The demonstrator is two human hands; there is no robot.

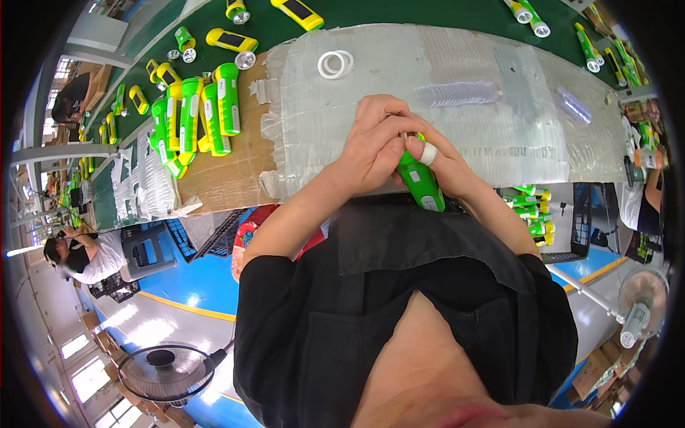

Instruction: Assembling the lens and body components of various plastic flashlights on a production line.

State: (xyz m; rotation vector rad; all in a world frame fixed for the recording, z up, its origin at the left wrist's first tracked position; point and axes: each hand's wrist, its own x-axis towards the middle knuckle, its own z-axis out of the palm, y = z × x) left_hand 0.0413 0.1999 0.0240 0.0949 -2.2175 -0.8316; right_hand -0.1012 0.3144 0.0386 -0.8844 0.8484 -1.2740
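A green flashlight [422, 184] with yellow trim is between my two hands, close to my body at the near edge of the bench. My left hand [369, 151] is closed over its head end, the fingers overlapping those of my right hand. Wrapped round the same end from the other side is my right hand [448, 165], with a white cover [428, 154] on its thumb. The head itself is mostly hidden under my fingers. Beyond my hands lie two white rings [332, 65] and a row of thin clear discs [460, 94].
Left on the cardboard is a pile of green and yellow flashlights [189, 118]. Another clear stack [573, 105] lies to the right. More flashlights lie along the green table [385, 13]. A crate of flashlights [581, 221] stands by my right side. Fans and other people are around.
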